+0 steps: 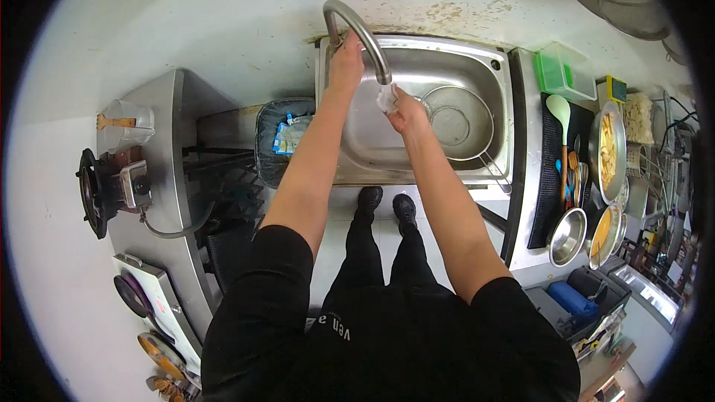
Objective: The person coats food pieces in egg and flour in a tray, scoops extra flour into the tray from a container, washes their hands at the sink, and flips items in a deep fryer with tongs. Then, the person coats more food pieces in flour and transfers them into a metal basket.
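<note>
A curved metal faucet point(359, 24) arches over a steel sink point(357, 134). At the faucet's base is my left hand point(347, 61), its fingers partly hidden behind the pipe. My right hand point(408, 113) is closed on a small whitish, translucent item point(386, 98) just under the spout. What that item is cannot be made out. A round wire strainer point(460, 123) lies in the sink's right part, below and beside my right hand, its handle over the front rim.
Left of the sink stands a lined bin point(268, 145) with waste. On the right counter are a green container point(564, 73), a sponge point(616, 89), utensils on a black mat point(547, 171), a steel bowl point(568, 236) and a food pan point(609, 152). A burner point(91, 193) is far left.
</note>
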Demonstrator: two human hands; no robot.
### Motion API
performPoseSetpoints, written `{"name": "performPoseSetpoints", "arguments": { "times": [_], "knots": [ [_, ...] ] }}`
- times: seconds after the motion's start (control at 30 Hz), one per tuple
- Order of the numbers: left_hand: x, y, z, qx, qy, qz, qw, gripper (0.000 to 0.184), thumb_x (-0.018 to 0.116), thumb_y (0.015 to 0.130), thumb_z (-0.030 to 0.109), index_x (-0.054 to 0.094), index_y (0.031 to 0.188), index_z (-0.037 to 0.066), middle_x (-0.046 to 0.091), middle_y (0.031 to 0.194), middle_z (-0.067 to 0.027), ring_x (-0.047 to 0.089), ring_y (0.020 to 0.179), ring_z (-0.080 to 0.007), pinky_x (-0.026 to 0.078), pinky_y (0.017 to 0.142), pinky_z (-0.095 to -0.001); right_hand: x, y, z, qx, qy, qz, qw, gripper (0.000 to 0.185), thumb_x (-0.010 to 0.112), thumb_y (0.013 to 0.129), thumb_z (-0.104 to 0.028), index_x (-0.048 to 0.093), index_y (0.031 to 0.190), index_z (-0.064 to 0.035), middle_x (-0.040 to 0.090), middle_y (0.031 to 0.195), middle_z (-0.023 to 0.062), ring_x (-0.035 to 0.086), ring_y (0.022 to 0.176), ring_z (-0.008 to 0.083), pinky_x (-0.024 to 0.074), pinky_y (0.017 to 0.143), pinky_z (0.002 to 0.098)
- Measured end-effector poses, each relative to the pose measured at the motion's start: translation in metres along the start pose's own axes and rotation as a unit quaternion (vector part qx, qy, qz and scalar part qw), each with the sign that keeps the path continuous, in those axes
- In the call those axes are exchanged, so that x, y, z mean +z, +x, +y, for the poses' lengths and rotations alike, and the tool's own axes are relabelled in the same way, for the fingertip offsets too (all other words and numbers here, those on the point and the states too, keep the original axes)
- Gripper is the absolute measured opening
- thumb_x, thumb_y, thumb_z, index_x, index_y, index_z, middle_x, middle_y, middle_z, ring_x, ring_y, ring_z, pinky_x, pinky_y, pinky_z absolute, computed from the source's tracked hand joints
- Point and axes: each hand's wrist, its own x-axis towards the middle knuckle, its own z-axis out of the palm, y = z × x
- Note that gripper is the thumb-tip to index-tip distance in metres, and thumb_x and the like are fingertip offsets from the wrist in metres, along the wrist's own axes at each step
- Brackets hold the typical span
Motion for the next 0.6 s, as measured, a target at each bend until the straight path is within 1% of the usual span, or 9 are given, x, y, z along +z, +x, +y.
{"name": "performPoseSetpoints", "arguments": {
  "times": [0.1, 0.2, 0.23, 0.3, 0.4, 0.5, 0.53, 0.57, 0.6],
  "knots": [
    [-0.024, -0.017, 0.030, -0.046, 0.054, -0.046, 0.996, 0.044, 0.047, 0.088, 0.008, 0.035, 0.130, 0.009, 0.055, 0.110, -0.0242, 0.055, 0.099, -0.0385, 0.045, 0.082, -0.0429, 0.009, 0.010, 0.002, 0.012, -0.040, 0.020, 0.999, 0.020, 0.050, 0.091, -0.019, 0.053, 0.102, -0.0028, 0.059, 0.086, 0.0070, 0.057, 0.075, 0.0193, 0.0492, 0.070, 0.0371],
    [-0.006, -0.071, 0.060, -0.182, -0.063, -0.032, 0.981, 0.051, 0.046, 0.091, 0.017, 0.026, 0.136, 0.005, 0.045, 0.125, -0.0251, 0.045, 0.116, -0.0356, 0.039, 0.095, -0.0406, -0.015, 0.048, 0.013, 0.027, 0.015, 0.005, 1.000, 0.029, 0.052, 0.090, -0.025, 0.053, 0.107, -0.0019, 0.060, 0.083, 0.0087, 0.056, 0.072, 0.0184, 0.0487, 0.069, 0.0366],
    [0.008, -0.085, 0.071, -0.232, -0.082, -0.023, 0.969, 0.050, 0.046, 0.090, 0.021, 0.028, 0.134, 0.004, 0.045, 0.124, -0.0257, 0.045, 0.116, -0.0355, 0.039, 0.094, -0.0406, -0.027, 0.054, 0.016, -0.050, -0.010, -0.137, 0.989, 0.034, 0.052, 0.090, -0.031, 0.053, 0.107, -0.0020, 0.060, 0.081, 0.0086, 0.056, 0.070, 0.0179, 0.0483, 0.067, 0.0348],
    [0.036, -0.091, 0.074, -0.345, -0.107, -0.013, 0.932, 0.050, 0.045, 0.090, 0.027, 0.032, 0.131, 0.002, 0.045, 0.122, -0.0268, 0.045, 0.116, -0.0353, 0.039, 0.094, -0.0407, -0.018, 0.031, 0.018, -0.128, -0.036, -0.269, 0.954, 0.039, 0.051, 0.090, -0.036, 0.054, 0.108, -0.0021, 0.060, 0.079, 0.0085, 0.056, 0.068, 0.0174, 0.0478, 0.065, 0.0329],
    [0.063, -0.061, 0.032, -0.522, -0.150, -0.036, 0.839, 0.053, 0.045, 0.088, 0.036, 0.038, 0.125, -0.001, 0.046, 0.120, -0.0285, 0.045, 0.115, -0.0351, 0.039, 0.094, -0.0408, 0.027, -0.028, 0.016, -0.061, 0.018, -0.100, 0.993, 0.046, 0.042, 0.092, -0.045, 0.055, 0.103, -0.0019, 0.059, 0.080, 0.0063, 0.055, 0.071, 0.0161, 0.0458, 0.064, 0.0280],
    [0.068, -0.056, 0.012, -0.533, -0.143, -0.075, 0.831, 0.060, 0.045, 0.087, 0.046, 0.044, 0.120, -0.004, 0.046, 0.117, -0.0303, 0.045, 0.115, -0.0348, 0.038, 0.094, -0.0409, 0.025, -0.035, 0.012, -0.025, -0.038, -0.045, 0.998, 0.042, 0.040, 0.094, -0.041, 0.055, 0.104, -0.0028, 0.059, 0.086, 0.0060, 0.054, 0.075, 0.0151, 0.0452, 0.067, 0.0277],
    [0.058, -0.055, 0.017, -0.459, -0.074, -0.116, 0.878, 0.057, 0.043, 0.088, 0.046, 0.059, 0.106, -0.005, 0.058, 0.102, -0.0306, 0.055, 0.104, -0.0360, 0.043, 0.088, -0.0411, 0.023, -0.049, 0.010, -0.046, -0.029, -0.053, 0.997, 0.031, 0.037, 0.094, -0.022, 0.052, 0.109, -0.0002, 0.060, 0.100, 0.0112, 0.056, 0.090, 0.0206, 0.0456, 0.081, 0.0336],
    [0.058, -0.054, 0.009, -0.457, -0.079, -0.123, 0.877, 0.057, 0.043, 0.088, 0.046, 0.059, 0.106, -0.005, 0.058, 0.102, -0.0306, 0.055, 0.104, -0.0360, 0.043, 0.088, -0.0411, 0.013, -0.042, 0.017, -0.052, -0.028, -0.047, 0.997, 0.031, 0.037, 0.094, -0.022, 0.052, 0.109, -0.0002, 0.060, 0.100, 0.0112, 0.056, 0.090, 0.0206, 0.0456, 0.081, 0.0336],
    [0.061, -0.053, -0.002, -0.462, -0.079, -0.125, 0.875, 0.051, 0.043, 0.088, 0.045, 0.064, 0.092, -0.002, 0.060, 0.089, -0.0284, 0.058, 0.093, -0.0374, 0.044, 0.083, -0.0416, -0.004, -0.027, 0.031, -0.072, -0.034, -0.083, 0.993, 0.028, 0.038, 0.094, -0.020, 0.052, 0.108, -0.0004, 0.059, 0.099, 0.0107, 0.056, 0.090, 0.0205, 0.0456, 0.081, 0.0334]
  ]
}}
